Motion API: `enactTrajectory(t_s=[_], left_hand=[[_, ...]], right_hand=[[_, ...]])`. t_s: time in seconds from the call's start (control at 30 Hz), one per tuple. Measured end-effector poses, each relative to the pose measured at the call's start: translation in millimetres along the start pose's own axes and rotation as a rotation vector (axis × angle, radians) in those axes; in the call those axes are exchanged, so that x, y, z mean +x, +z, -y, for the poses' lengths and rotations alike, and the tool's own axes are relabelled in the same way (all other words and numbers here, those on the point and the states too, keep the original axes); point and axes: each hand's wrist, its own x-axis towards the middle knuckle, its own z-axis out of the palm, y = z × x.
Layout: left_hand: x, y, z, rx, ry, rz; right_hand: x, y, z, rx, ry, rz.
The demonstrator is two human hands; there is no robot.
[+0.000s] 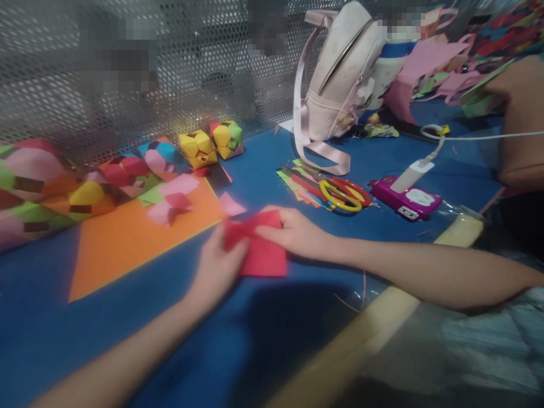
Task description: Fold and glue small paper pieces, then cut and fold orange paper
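Note:
Between my two hands is a sheet of red paper [267,255], held just above the blue table, its upper left part bent and blurred. My left hand [219,258] grips its left edge with the thumb on top. On the upper right side, my right hand [300,232] pinches the paper between thumb and fingers. Beyond my left hand lies a small pink paper piece [232,204]. An orange sheet [148,243] rests to the left, with folded pink paper pieces [172,204] on it.
Several folded paper balls [198,148] line the mesh partition [182,68]. Scissors [340,194] lie on coloured paper strips ahead. Right of them is a purple power adapter [406,198] with a white cable. A pale backpack [340,85] stands behind. Another person's arm [525,119] is at far right.

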Motion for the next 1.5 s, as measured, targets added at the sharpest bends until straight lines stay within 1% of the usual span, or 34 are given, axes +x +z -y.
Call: enactTrajectory(t_s=[0.23,0.37,0.5,0.77,0.93,1.13,1.33,1.43,1.5], left_hand=[[0.8,-1.4,0.0,0.001,-0.008,0.009],[0.6,-1.0,-1.9,-0.028,-0.016,-0.006],[0.6,-0.5,-3.6,-0.060,-0.021,-0.034],[0.8,-1.1,-4.2,-0.066,-0.019,-0.024],[1.1,-0.9,-3.4,-0.069,-0.022,-0.045],[1.1,-0.3,-4.8,-0.098,-0.041,-0.068],[2.4,-1.5,-4.3,-0.053,-0.040,-0.070],[1.7,-1.3,-5.0,-0.054,-0.049,-0.075],[0.7,-1.0,-5.8,-0.059,-0.065,-0.081]], right_hand=[[-0.3,-0.5,0.4,0.043,0.032,0.019],[0.3,0.2,0.0,0.118,0.074,-0.019],[0.6,1.0,-0.3,0.143,0.084,-0.053],[1.5,2.1,-0.7,0.181,0.126,-0.042],[2.1,1.3,-2.5,0.206,0.127,-0.061],[0.8,-0.1,-1.4,0.121,0.109,-0.105],[-2.1,1.9,5.3,0.042,0.082,-0.084],[-2.7,1.9,5.9,0.037,0.062,-0.089],[-3.5,1.8,5.6,-0.007,0.043,-0.092]])
